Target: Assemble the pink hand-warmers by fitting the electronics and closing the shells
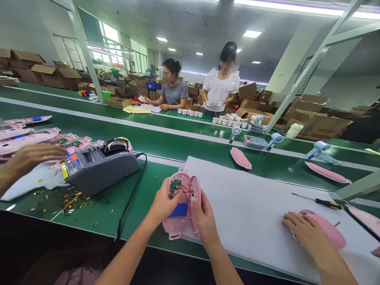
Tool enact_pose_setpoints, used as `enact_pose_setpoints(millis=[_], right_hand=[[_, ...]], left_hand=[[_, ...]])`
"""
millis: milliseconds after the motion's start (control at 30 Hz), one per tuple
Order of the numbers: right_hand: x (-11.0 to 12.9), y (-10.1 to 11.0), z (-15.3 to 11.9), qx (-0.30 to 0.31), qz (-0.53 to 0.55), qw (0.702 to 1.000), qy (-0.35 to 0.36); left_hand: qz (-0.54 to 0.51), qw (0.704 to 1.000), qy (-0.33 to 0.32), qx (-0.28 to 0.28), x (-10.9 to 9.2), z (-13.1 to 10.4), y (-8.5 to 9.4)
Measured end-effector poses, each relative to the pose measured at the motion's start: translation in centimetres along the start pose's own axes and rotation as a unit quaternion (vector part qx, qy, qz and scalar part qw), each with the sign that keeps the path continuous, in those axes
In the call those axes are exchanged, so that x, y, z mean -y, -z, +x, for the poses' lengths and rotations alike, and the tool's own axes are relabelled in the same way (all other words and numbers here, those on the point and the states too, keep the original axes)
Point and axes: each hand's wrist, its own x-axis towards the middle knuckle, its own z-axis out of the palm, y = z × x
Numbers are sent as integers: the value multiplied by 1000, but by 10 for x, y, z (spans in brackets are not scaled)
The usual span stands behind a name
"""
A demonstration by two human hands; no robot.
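Near the bench's front edge, my left hand (162,202) is closed round a pink plastic shell half (173,229), thumb by a small green circuit board (175,188). Below the board, a blue rectangular piece (178,210) lies inside the shell. My right hand (204,219) grips a second, narrower-looking pink shell half (194,183), tilted beside the first. Red and black wires (186,189) run from the board toward a small white part (193,198) at my right fingers. Under and beyond my hands lies a white sheet (237,206).
A grey tape dispenser (103,170) and its black cable (126,209) stand left. A co-worker's hand (32,158) is near pink shells (26,138). Right, another person's hand (308,233) rests on a pink shell (332,231) near a screwdriver (326,203). Two people work opposite.
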Motion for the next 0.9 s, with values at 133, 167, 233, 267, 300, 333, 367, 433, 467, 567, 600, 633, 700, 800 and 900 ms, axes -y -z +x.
enact_pose_setpoints(millis=[133, 167, 233, 267, 300, 333, 367, 433, 467, 567, 600, 633, 700, 800, 900], right_hand=[[2, 0, -2, 3, 8, 1000, -15], [2, 0, -3, 6, 0, 1000, -9], [4, -2, -4, 16, -18, 1000, 4], [4, -2, -5, 21, -26, 999, 10], [4, -3, -6, 23, -30, 999, 12], [4, -3, -7, 23, -34, 999, 10], [4, -3, -7, 21, -37, 999, 6], [3, -2, -8, 12, -46, 999, -1], [2, -2, -9, 7, -50, 999, -1], [1, -1, -10, 8, -54, 999, 3], [0, -1, -11, 16, -54, 998, 3], [0, -1, -12, 25, -56, 998, 5], [1, -3, -13, 43, -63, 997, 7], [1, -5, -15, 47, -71, 996, 6], [-1, -6, -13, 22, -73, 997, -1]], left_hand=[[-1, 1000, 3, 3, -1, -1, 5], [24, 1000, 15, -11, -1, -1, 5], [71, 996, 32, -34, -3, -3, 3], [86, 995, 36, -42, -3, -4, 1], [95, 994, 36, -47, -3, -5, -1], [101, 993, 35, -51, -3, -6, -2], [104, 993, 33, -53, -2, -7, -4], [101, 993, 23, -51, 0, -8, -5], [96, 994, 9, -50, 0, -8, -5], [86, 993, -56, -50, 1, -9, -1], [93, 992, -70, -42, 0, -9, 1], [102, 991, -76, -29, -1, -9, 4], [120, 990, -70, 11, -3, -9, 11], [128, 987, -80, 57, -4, -9, 18], [124, 986, -85, 69, -5, -10, 22]])
